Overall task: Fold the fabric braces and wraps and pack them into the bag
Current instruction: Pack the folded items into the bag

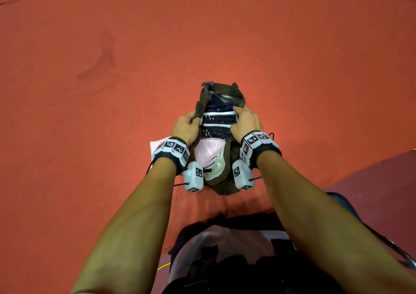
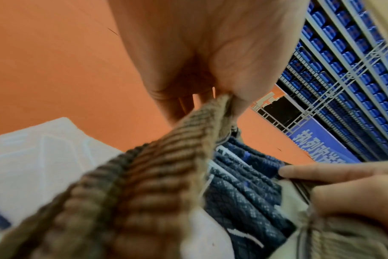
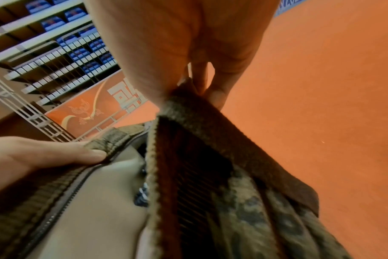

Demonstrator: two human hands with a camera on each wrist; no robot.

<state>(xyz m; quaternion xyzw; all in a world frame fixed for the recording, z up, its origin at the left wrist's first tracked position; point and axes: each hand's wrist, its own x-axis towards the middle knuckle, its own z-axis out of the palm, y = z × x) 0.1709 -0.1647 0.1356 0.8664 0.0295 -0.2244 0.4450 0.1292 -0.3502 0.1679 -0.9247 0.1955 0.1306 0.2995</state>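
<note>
On the orange floor (image 1: 292, 57), at the middle, the brown bag (image 1: 225, 184) already holds the navy braces (image 1: 219, 122). Our left hand (image 1: 185, 126) pinches its 9 o'clock rim, our right hand (image 1: 246, 122) the 3 o'clock rim. We should pull both rims evenly, so nothing slips out.

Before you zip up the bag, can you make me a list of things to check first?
1. Left hand pinches the brown bag's left rim: ok.
2. Right hand pinches the right rim: ok.
3. Dark blue braces lie folded inside the bag: ok.
4. Pink fabric sits inside near the wrists: ok.
5. Nothing sticks out over the zipper: cannot tell.
6. White packet lies on the floor beside the bag, not packed: not ok.
</note>
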